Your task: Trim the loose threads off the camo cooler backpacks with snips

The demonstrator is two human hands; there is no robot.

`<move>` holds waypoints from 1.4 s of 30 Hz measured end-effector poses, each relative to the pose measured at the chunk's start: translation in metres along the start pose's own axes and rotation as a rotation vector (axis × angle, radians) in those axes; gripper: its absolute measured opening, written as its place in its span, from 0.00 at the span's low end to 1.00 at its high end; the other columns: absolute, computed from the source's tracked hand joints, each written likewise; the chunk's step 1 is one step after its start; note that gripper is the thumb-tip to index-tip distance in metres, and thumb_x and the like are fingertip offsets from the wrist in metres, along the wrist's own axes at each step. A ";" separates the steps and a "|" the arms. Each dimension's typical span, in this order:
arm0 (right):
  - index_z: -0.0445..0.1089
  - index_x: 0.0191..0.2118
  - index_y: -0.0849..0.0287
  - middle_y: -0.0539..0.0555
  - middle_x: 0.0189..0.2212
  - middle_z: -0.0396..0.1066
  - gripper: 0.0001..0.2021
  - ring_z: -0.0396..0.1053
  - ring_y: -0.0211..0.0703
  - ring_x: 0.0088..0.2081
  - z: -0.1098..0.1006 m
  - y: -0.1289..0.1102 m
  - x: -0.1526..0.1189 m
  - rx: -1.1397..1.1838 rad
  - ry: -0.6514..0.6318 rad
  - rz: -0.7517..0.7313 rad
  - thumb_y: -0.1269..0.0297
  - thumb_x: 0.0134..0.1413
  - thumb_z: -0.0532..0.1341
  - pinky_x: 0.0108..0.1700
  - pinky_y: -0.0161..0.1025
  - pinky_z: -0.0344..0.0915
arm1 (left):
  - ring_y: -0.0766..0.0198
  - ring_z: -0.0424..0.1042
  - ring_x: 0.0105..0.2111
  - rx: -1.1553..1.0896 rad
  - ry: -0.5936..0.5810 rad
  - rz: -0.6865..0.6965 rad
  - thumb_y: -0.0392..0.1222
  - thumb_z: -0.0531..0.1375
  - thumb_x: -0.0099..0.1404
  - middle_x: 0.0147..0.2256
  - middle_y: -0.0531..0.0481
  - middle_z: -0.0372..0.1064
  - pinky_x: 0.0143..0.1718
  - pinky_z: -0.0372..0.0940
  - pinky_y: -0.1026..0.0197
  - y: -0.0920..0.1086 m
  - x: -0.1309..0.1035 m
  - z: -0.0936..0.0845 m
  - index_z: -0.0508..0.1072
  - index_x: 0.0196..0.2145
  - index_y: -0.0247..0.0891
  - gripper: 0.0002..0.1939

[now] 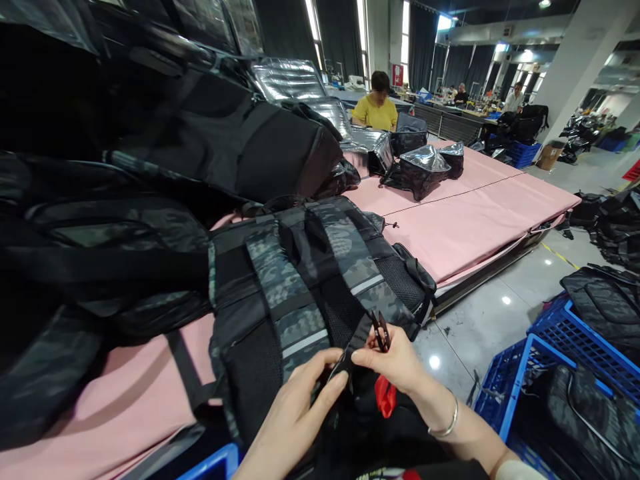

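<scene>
A black and grey camouflage backpack [301,263] lies in front of me, its two padded shoulder straps facing up. My left hand [311,393] pinches a black webbing strap [359,335] between thumb and fingers at the backpack's near end. My right hand [403,363] is closed around small black thread snips [381,331], blades pointing up and away. Its thumb presses on the same strap, right beside the left fingertips. A red piece of cloth or tape [385,396] hangs below the right hand, apparently from the snips' handle.
More black and camouflage bags [215,127] are heaped at left on the pink-covered table [485,213]. Silver-lined bags [425,163] stand further back. Blue crates [520,380] holding bags are on the floor at right. A person in yellow [376,110] works across the table.
</scene>
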State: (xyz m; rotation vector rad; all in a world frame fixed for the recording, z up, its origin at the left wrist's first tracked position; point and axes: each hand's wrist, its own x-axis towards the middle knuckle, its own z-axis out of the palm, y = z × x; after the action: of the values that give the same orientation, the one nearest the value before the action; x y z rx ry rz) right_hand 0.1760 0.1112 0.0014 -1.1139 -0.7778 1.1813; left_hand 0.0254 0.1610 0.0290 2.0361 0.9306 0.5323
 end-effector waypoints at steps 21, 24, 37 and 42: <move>0.66 0.43 0.56 0.53 0.34 0.68 0.10 0.67 0.41 0.34 -0.012 -0.022 -0.050 -0.769 0.112 -0.456 0.70 0.53 0.58 0.37 0.36 0.63 | 0.59 0.72 0.32 -0.700 0.376 -0.356 0.51 0.70 0.37 0.30 0.48 0.75 0.37 0.69 0.61 0.003 0.004 0.007 0.77 0.28 0.37 0.20; 0.65 0.45 0.56 0.53 0.34 0.68 0.12 0.67 0.41 0.34 -0.015 -0.020 -0.045 -0.784 0.143 -0.481 0.70 0.53 0.58 0.36 0.36 0.64 | 0.58 0.73 0.32 -0.684 0.368 -0.364 0.51 0.70 0.37 0.30 0.47 0.75 0.38 0.69 0.59 0.002 0.003 0.009 0.77 0.29 0.36 0.21; 0.66 0.44 0.57 0.54 0.32 0.69 0.10 0.68 0.40 0.33 -0.020 -0.021 -0.039 -0.858 0.151 -0.531 0.68 0.56 0.56 0.36 0.37 0.64 | 0.58 0.72 0.36 -0.612 0.382 -0.311 0.51 0.69 0.40 0.33 0.48 0.75 0.43 0.67 0.59 -0.001 0.003 0.014 0.77 0.29 0.37 0.19; 0.68 0.41 0.58 0.53 0.32 0.71 0.08 0.68 0.41 0.34 -0.021 -0.021 -0.037 -0.907 0.167 -0.548 0.67 0.57 0.55 0.36 0.36 0.64 | 0.54 0.72 0.38 -0.542 0.408 -0.252 0.51 0.68 0.42 0.34 0.46 0.74 0.43 0.67 0.55 -0.005 0.003 0.018 0.77 0.29 0.36 0.18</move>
State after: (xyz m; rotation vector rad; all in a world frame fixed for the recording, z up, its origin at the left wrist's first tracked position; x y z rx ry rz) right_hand 0.1925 0.0704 0.0176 -1.5519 -1.4365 0.2310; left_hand 0.0365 0.1558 0.0150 1.3256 1.1143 0.9624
